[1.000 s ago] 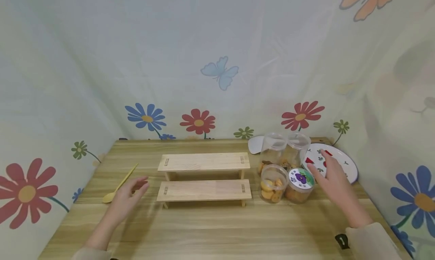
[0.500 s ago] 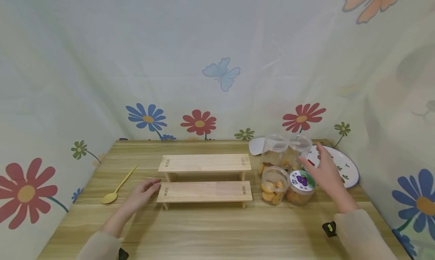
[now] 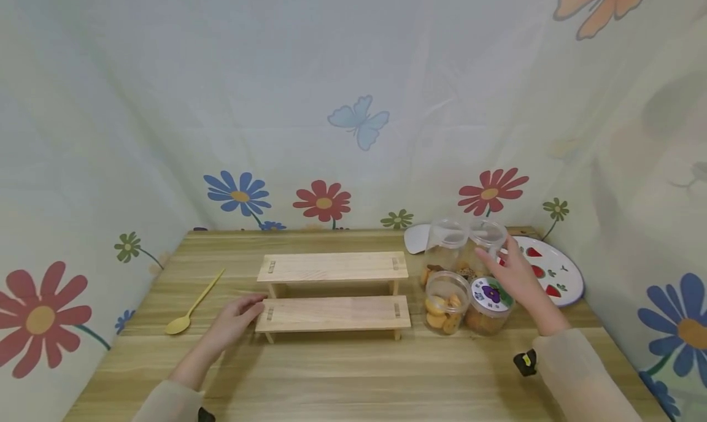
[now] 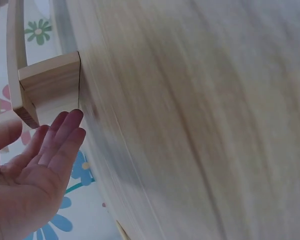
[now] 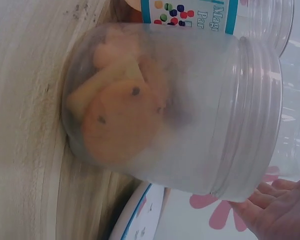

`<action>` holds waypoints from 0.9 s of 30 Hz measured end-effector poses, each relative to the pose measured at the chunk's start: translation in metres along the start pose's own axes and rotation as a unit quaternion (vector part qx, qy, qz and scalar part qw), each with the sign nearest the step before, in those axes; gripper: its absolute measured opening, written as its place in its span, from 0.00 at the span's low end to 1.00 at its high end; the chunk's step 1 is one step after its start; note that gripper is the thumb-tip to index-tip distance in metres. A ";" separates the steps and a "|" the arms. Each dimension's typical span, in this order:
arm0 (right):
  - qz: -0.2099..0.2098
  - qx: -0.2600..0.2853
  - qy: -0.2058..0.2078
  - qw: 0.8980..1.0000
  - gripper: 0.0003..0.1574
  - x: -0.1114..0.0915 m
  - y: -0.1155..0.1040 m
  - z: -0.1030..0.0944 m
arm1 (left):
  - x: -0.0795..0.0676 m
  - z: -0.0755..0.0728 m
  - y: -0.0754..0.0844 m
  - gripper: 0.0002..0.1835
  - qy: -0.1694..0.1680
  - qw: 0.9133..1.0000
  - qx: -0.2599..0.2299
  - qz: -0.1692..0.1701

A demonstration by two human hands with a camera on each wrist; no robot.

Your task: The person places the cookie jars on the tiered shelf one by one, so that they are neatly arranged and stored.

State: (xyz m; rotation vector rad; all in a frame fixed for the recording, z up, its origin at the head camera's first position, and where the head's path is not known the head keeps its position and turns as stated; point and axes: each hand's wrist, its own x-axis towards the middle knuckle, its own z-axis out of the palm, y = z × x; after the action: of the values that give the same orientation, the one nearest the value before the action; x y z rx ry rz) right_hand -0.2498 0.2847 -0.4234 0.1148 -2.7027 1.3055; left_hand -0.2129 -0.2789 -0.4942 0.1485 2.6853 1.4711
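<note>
My left hand (image 3: 237, 318) is at the left end of the lower wooden riser (image 3: 337, 313), its fingertips right by the end. In the left wrist view its fingers (image 4: 65, 142) are relaxed, palm turned up beside the riser's leg (image 4: 55, 80). On the right, my right hand (image 3: 521, 281) reaches to the back right tall clear jar (image 3: 488, 230), thumb overlapping its front and index finger at its right side. The right wrist view shows fingers (image 5: 265, 202) close to the rim of a cookie jar (image 5: 190, 120), partly hidden behind it.
Another tall jar (image 3: 446, 238), a shorter cookie jar (image 3: 442, 318) and a jar with a flower lid (image 3: 488, 294) stand close together. Behind them lie a strawberry plate (image 3: 569, 281) and a white flat thing (image 3: 415, 238). A higher riser (image 3: 331, 266) and yellow spoon (image 3: 179, 324) are leftward.
My left hand has moved right to the end of the lower riser. My right hand has moved left from over the plate to the back right tall jar.
</note>
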 end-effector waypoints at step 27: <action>-0.021 0.002 0.021 1.000 0.56 0.001 -0.003 0.009 | -0.003 0.003 0.006 0.22 0.002 0.998 -0.057 -0.014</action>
State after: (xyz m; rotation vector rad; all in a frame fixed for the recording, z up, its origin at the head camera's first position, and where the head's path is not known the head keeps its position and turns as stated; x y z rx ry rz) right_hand -0.2516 0.2760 -0.4266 0.1431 -2.6485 1.2864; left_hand -0.2091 -0.2732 -0.4904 0.1001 2.5864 1.6132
